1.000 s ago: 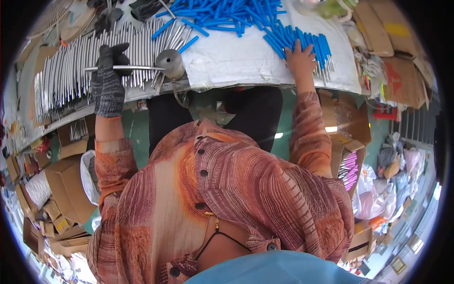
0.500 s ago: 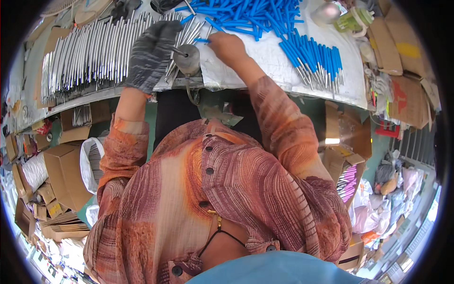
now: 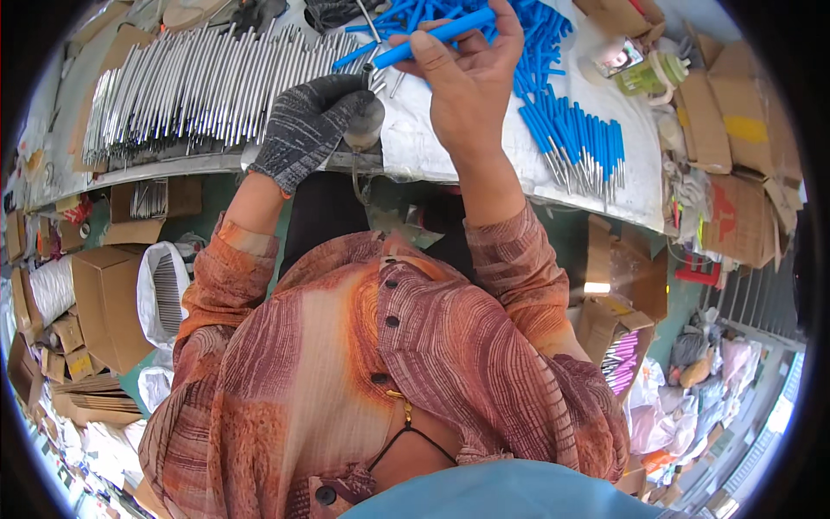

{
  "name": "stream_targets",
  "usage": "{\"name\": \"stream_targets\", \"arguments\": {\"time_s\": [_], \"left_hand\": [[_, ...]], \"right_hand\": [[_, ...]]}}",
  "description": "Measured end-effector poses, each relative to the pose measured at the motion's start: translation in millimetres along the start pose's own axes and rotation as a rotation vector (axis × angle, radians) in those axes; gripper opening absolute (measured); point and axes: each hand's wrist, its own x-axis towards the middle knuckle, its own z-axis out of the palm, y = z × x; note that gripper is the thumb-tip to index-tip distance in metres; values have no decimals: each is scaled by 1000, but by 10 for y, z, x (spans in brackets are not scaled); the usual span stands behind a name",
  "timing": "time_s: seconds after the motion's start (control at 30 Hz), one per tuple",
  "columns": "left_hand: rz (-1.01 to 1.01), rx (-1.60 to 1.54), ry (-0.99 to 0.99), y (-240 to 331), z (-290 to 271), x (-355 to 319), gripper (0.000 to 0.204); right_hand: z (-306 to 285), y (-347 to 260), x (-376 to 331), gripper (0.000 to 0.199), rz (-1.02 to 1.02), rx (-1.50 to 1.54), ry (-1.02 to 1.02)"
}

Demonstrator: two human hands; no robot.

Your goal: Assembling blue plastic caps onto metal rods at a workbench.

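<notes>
In my bare right hand [image 3: 475,86], raised over the table, is a blue plastic tube [image 3: 437,39], pinched between thumb and fingers and slanting down to the left. My left hand [image 3: 311,130], in a dark grey knitted glove, is closed just left of the tube's lower end. A small dark tip shows at its fingertips; what it belongs to is hidden. Partly behind the glove stands a round grey metal fixture [image 3: 365,130] at the table's front edge. Left of the glove lies a long row of silver metal rods [image 3: 190,91].
Loose blue tubes [image 3: 540,43] are heaped at the back. Right of them, silver rods with blue sleeves [image 3: 584,138] lie in a row on the white table cover [image 3: 631,190]. A green bottle [image 3: 648,76] and cardboard boxes [image 3: 743,208] stand at the right.
My right hand has risen from the table beside the fixture and turned, now showing the blue tube. My left hand has shifted right and turned, its fingertips now near the tube's lower end.
</notes>
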Motion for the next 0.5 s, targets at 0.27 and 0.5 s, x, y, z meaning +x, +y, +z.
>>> {"name": "stream_targets", "arguments": {"time_s": [0.27, 0.5], "left_hand": [[-33, 170, -37, 47, -111, -9, 29], [44, 367, 108, -297, -292, 192, 32]], "right_hand": [[165, -89, 32, 13, -435, -748, -397], [271, 88, -49, 36, 46, -425, -480]]}}
